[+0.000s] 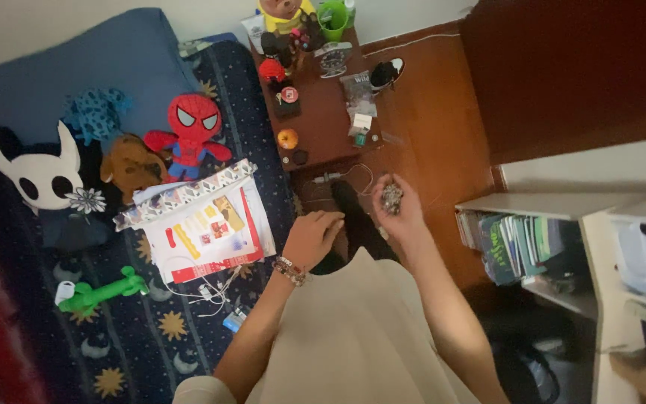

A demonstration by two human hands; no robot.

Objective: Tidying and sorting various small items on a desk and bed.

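Note:
My right hand is held palm up over the wooden floor, cupping a small silvery cluster, like a bunched chain or beads. My left hand hangs loosely curled beside it, a beaded bracelet on the wrist, nothing visible in it. Both hands hover above my cream-coloured top, between the bed and a low wooden bedside table.
On the bed lie a red-and-blue masked plush, a white horned plush, a brown plush, a green toy, a white box with coloured prints and cables. The bedside table holds a clock, a green cup and small items. A white bookshelf stands right.

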